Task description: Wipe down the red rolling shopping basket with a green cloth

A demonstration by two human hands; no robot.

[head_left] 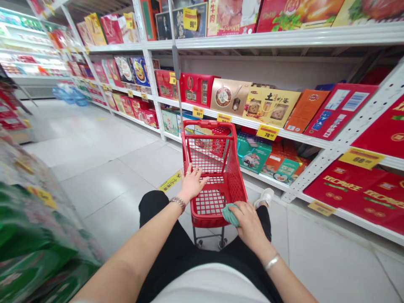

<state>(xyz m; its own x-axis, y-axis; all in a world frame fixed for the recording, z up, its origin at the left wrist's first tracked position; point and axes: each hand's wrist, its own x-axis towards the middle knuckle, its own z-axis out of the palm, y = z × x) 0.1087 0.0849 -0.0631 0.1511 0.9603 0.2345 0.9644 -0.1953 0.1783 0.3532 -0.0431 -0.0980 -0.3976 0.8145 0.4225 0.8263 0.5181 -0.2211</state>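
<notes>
Well, tall white metal shelving (303, 136) packed with red and gold gift boxes (269, 103), running along a tiled floor (110, 147). Just ahead, a red shopping cart (208, 124) with mesh sides. Left hand (192, 183) open, fingers spread on the cart's left rim; right hand (249, 223) closed around a crumpled teal cloth (230, 214) at the near rim.

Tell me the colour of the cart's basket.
The basket is bright red mesh, shown best in the head view.
</notes>
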